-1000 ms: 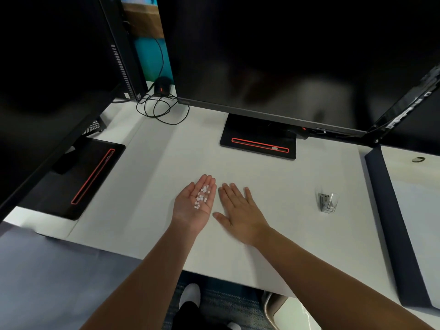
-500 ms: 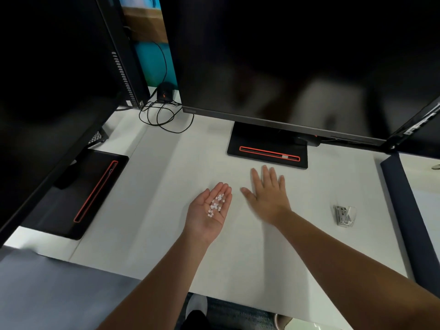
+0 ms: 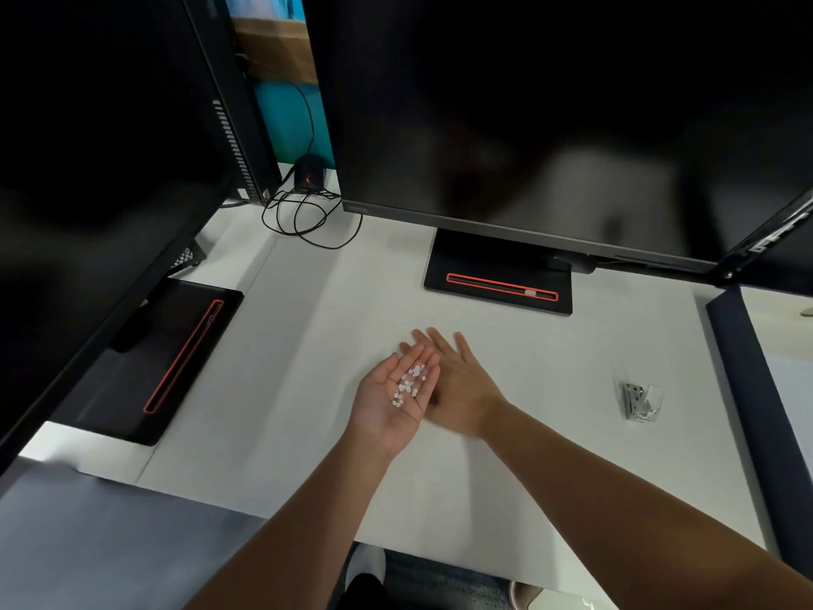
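My left hand (image 3: pixel 391 402) lies palm up over the white desk (image 3: pixel 550 354), fingers nearly straight, carrying several small white round bits (image 3: pixel 409 385) on its palm and fingers. My right hand (image 3: pixel 462 385) is flat, palm down, fingers straight, pressed against the right side of the left hand and partly tucked under its fingers. It is slightly blurred. A small clear cup (image 3: pixel 640 400) with metal clips inside stands on the desk to the right, well apart from both hands.
A large dark monitor (image 3: pixel 550 116) on a black base with a red slot (image 3: pixel 499 279) stands behind the hands. Another monitor (image 3: pixel 88 178) with its base (image 3: pixel 162 358) is at left. Black cables (image 3: pixel 303 217) coil at the back. A dark divider (image 3: pixel 756 398) runs along the right.
My right hand slid forward over the desk, then swept back left until it met my left hand. My left hand kept the white bits, hardly moving.
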`<state>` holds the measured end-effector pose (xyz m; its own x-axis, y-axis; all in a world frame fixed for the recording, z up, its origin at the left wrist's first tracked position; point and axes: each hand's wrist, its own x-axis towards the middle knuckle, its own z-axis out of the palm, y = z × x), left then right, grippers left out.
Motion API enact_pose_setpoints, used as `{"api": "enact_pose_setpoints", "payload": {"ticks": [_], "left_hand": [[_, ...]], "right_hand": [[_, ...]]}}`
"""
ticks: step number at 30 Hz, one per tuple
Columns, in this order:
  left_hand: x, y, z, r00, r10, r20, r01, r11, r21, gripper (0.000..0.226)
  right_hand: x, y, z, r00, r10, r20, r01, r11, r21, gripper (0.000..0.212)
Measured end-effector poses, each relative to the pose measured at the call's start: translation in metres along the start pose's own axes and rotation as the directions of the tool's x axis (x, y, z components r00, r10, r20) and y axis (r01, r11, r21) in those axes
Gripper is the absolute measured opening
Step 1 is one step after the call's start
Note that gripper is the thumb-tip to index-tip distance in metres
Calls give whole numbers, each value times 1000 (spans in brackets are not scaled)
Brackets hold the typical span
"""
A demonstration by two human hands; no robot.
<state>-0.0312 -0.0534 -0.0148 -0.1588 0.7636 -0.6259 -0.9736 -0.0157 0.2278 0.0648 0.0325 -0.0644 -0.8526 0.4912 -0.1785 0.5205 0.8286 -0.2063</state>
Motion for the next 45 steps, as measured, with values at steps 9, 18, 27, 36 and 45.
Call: {"api": "enact_pose_setpoints", "payload": {"ticks": [9,18,27,36,45], "left_hand": [[-17,-24,8,1000,-15,-11,15,998,56,33],[-35,-62,14,1000,-18,8,17,998,54,31],[-46,-81,11,999,-50,-7,50,994,101,31],[-58,-110,-6,981,-192,-5,191,967,169,30],[-72,-160,-16,928,-372,17,355,898,260,30]], "right_hand": [[-55,13,13,907,399,-132,-373,909,186,66],[-109,41,9,867,339,-364,-250,930,270,20],[-153,42,34,805,360,-472,-221,920,325,22],[-183,27,41,787,423,-448,-340,905,257,21],[-258,29,45,724,515,-458,-421,857,298,23]]}}
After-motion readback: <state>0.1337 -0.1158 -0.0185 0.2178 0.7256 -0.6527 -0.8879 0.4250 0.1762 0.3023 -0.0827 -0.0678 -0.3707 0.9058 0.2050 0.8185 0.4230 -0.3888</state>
